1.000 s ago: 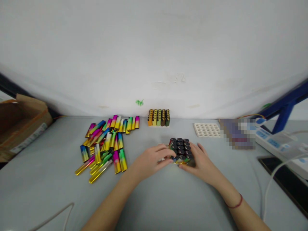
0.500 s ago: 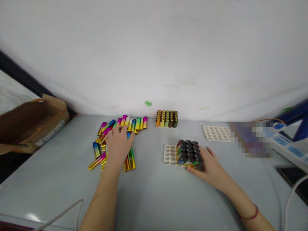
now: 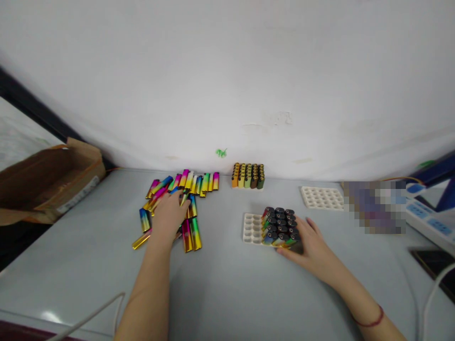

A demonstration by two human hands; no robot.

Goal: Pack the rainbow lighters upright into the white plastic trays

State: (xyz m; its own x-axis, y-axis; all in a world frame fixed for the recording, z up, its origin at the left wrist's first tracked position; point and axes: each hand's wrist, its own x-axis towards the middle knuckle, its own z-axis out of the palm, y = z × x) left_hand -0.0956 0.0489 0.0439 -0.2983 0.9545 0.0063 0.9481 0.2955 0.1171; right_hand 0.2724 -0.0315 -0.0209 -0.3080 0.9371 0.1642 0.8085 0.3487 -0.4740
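A heap of shiny rainbow-coloured lighters [image 3: 194, 183] lies on the grey table at the left. My left hand [image 3: 169, 215] rests palm down on the heap, fingers curled over lighters; whether it grips one is hidden. A white tray [image 3: 250, 228] with round holes sits at centre, its right part filled with upright lighters [image 3: 280, 225] with black tops. My right hand [image 3: 308, 242] lies against the tray's right side, fingers stretched along it, holding nothing.
A small block of orange, yellow and brown lighters [image 3: 248, 175] stands by the wall. An unfilled white tray [image 3: 321, 197] lies at the right. A cardboard box [image 3: 46, 177] sits at the far left, a power strip [image 3: 430, 215] and cables at the right.
My left hand left the tray and moved left onto the lighter heap, then drew back slightly over it. My right hand stayed beside the tray.
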